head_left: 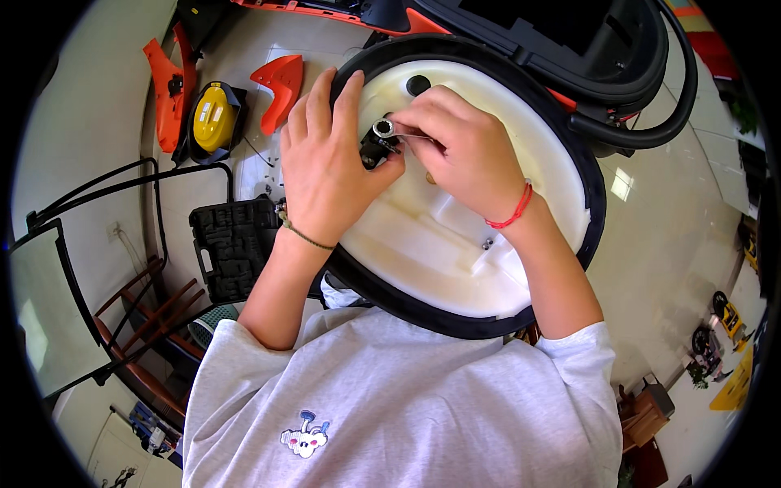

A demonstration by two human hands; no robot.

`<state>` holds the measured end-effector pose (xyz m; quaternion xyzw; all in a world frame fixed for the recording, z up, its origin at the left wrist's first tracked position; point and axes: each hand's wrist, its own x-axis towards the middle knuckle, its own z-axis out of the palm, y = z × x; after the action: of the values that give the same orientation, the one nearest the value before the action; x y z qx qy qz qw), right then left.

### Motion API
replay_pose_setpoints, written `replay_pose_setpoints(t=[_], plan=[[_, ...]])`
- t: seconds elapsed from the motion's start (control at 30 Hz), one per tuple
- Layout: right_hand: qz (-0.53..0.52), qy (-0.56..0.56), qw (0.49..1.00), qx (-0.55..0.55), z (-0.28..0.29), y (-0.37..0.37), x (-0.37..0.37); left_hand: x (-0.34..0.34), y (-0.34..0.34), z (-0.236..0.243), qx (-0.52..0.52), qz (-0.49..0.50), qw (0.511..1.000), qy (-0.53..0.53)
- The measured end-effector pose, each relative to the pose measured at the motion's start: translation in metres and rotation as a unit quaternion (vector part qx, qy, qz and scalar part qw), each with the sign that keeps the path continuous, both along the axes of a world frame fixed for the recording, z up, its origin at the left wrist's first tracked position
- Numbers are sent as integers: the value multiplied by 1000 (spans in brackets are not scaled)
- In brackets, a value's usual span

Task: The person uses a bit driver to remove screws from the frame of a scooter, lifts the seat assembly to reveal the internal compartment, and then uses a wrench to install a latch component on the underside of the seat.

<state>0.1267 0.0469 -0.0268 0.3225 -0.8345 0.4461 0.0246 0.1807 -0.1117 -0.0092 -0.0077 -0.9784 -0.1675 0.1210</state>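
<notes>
A white oval tub (pixel 374 268) with a thick black rim (pixel 591 154) lies in front of me. My right hand (pixel 472 146) pinches a silver ring wrench (pixel 384 128), its ring end over a black fitting (pixel 377 150) inside the tub. My left hand (pixel 324 154) lies across the rim with fingers stretched out; its thumb is beside the fitting, and I cannot tell if it presses on it. A round black spot (pixel 418 85) shows on the tub's far wall. Small metal pieces (pixel 487 243) sit in the tub near my right wrist.
Left of the tub lies an open black tool case (pixel 232 248). Orange panels (pixel 281 89) and a yellow part (pixel 213 119) lie farther off. A black-framed glass pane (pixel 61 301) stands at far left. A large black-and-orange machine body (pixel 569 49) sits behind the tub.
</notes>
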Motion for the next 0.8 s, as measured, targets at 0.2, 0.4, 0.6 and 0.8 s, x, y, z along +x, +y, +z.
replay_pose_setpoints(t=[0.2, 0.4, 0.6, 0.8], plan=[[-9, 84, 995, 46, -7, 0, 1, -1, 1, 1, -2, 2, 1000, 4], [-9, 120, 991, 52, -13, -2, 4, 0, 2, -1, -12, 0, 1000, -2], [-74, 110, 989, 58, -19, -10, 12, -2, 5, 1, -10, -7, 1000, -6], [-69, 62, 995, 45, -5, -11, 10, 0, 3, -1, -17, -5, 1000, -1]])
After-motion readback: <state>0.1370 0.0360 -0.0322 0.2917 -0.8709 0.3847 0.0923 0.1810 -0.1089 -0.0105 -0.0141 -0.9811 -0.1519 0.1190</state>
